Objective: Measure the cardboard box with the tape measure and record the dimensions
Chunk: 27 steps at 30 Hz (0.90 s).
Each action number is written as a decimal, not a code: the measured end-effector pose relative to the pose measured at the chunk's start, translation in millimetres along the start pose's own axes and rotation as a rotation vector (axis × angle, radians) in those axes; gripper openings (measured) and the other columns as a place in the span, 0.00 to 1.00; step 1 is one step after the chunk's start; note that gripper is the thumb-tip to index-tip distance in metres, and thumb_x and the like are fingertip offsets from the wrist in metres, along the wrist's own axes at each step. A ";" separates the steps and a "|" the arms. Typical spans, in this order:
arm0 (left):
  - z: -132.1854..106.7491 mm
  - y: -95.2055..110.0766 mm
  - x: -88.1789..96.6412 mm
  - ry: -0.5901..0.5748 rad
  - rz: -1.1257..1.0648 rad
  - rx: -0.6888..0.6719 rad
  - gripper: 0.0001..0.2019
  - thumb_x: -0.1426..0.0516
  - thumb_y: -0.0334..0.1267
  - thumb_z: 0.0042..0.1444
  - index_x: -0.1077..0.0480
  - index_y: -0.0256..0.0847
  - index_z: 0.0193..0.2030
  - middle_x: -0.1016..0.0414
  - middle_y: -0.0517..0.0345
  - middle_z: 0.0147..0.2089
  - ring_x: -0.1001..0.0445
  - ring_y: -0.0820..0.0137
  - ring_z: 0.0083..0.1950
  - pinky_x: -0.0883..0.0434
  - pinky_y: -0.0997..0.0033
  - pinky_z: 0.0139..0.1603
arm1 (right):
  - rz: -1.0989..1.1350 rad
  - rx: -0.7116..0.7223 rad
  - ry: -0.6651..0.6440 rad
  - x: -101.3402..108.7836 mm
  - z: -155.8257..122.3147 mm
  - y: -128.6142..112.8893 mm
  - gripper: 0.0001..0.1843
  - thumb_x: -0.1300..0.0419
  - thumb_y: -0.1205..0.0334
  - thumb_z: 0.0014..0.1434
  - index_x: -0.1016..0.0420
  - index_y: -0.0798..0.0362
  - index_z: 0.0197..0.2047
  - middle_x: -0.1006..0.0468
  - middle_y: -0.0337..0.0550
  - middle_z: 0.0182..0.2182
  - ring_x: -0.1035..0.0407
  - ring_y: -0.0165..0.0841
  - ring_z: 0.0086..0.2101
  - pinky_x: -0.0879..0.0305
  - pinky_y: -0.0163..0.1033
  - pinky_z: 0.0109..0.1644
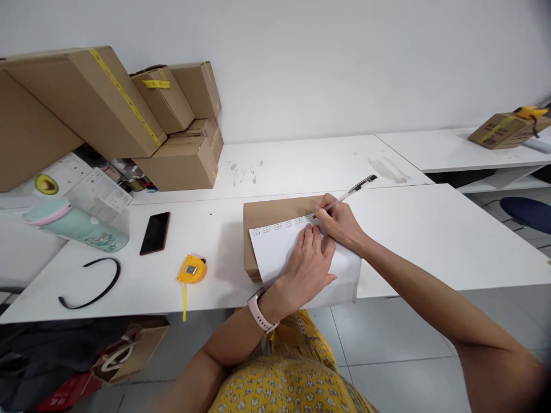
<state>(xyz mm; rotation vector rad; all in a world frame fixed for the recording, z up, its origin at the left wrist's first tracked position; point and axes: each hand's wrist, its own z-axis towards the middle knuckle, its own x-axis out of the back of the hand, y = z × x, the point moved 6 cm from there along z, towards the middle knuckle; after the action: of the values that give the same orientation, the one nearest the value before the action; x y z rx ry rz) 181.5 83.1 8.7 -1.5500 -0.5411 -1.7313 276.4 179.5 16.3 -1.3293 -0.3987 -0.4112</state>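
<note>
Our right hand [340, 222] pinching a slim, dark-ended pen [349, 193], our left hand [309, 263] laid flat on white paper [274, 250], small written rows [279, 226] along its top, draped over the brown box [275, 211], white counter [413, 241] beneath the box, pale wall [322, 69] behind it.

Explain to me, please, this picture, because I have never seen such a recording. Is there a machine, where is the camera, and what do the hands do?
No machine shows here: these are a person's two bare hands. The single picture comes from a camera worn on the head, looking forward and down, so you see roughly what the person sees.

The right hand holds a pen at the rows of writing near the top of the paper. The left hand lies on the paper, which rests partly on a box.

Further left on the white table are a tape measure, a phone, a black band and a bottle.
</note>
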 end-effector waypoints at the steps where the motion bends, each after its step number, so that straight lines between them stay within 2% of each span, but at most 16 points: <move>1: -0.1 0.1 -0.1 -0.002 -0.002 -0.001 0.41 0.38 0.58 0.59 0.40 0.25 0.66 0.37 0.23 0.69 0.38 0.43 0.72 0.42 0.49 0.71 | -0.001 0.001 0.001 0.2 -0.1 -0.2 0.08 0.44 0.62 0.56 0.40 0.49 0.27 0.39 0.31 0.19 0.44 0.28 0.22 0.49 0.38 0.27; 27: 0.0 -0.7 -0.8 0.011 -0.044 0.005 0.40 0.36 0.56 0.58 0.40 0.24 0.65 0.38 0.19 0.69 0.38 0.42 0.72 0.41 0.49 0.70 | -0.019 0.000 -0.006 0.2 0.2 0.4 0.08 0.44 0.62 0.56 0.40 0.48 0.27 0.40 0.31 0.19 0.45 0.28 0.22 0.49 0.38 0.27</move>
<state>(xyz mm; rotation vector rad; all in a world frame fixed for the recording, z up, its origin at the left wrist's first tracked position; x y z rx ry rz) 181.0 83.8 8.1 -1.5347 -0.5782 -1.7690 276.8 179.8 16.1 -1.3278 -0.4167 -0.4230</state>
